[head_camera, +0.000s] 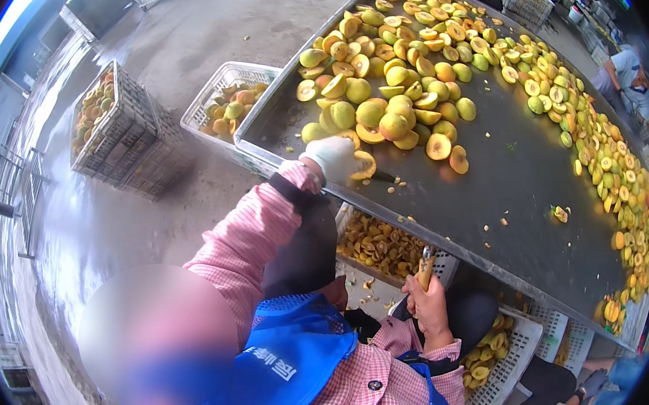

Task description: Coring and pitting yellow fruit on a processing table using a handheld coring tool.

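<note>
My left hand (332,157), in a white glove, is over the near left edge of a metal-rimmed sorting table (514,180). Its blurred fingers close on a halved yellow peach (365,166), cut face showing. Just beyond lies a heap of halved peaches (394,86), some cut side up. Below the table's front edge, my bare right hand (427,306) grips a pitting tool (425,266) by its wooden handle. The tool's metal end points up toward the table. Under it stands a crate of peach scraps (379,240).
A second band of peach halves (604,153) runs along the table's far right side. A white crate of peaches (231,105) abuts the left edge; stacked crates (131,137) stand farther left. By my right knee is a crate of halves (499,366). Co-workers (629,79) are at the right.
</note>
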The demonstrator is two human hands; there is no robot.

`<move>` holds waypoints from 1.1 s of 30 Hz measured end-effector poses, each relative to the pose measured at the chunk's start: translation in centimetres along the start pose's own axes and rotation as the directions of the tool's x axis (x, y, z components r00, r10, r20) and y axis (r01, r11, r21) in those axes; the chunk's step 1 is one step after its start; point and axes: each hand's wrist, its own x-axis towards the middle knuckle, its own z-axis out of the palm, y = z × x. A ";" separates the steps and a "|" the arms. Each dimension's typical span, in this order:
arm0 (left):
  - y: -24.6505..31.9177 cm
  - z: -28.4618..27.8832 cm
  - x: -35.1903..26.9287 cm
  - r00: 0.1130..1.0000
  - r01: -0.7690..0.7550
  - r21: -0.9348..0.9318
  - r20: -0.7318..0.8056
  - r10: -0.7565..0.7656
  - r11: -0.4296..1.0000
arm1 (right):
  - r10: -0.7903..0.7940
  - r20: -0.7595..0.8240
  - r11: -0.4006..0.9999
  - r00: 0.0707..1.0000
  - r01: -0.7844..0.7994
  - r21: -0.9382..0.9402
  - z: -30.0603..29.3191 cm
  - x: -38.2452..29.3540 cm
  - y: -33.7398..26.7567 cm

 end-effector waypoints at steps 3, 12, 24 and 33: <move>1.3 2.5 0.9 0.999 0.052 0.047 -0.014 -0.052 0.998 | -0.010 0.023 1.000 1.000 0.010 0.017 -0.3 -0.3 -0.1; 2.5 3.7 0.3 0.993 -0.113 -0.304 -0.053 0.101 0.946 | -0.110 0.064 0.986 0.992 0.101 0.130 0.6 -2.1 -1.8; 10.6 2.2 -11.4 0.964 0.017 -0.949 -0.068 0.258 -0.315 | -0.488 0.117 0.860 0.865 0.499 -0.108 4.6 -5.3 -5.3; 12.6 3.8 -13.9 0.971 -0.088 -0.948 -0.149 0.186 -0.305 | -0.646 -0.012 0.672 0.764 0.561 -0.483 5.0 -6.4 -5.7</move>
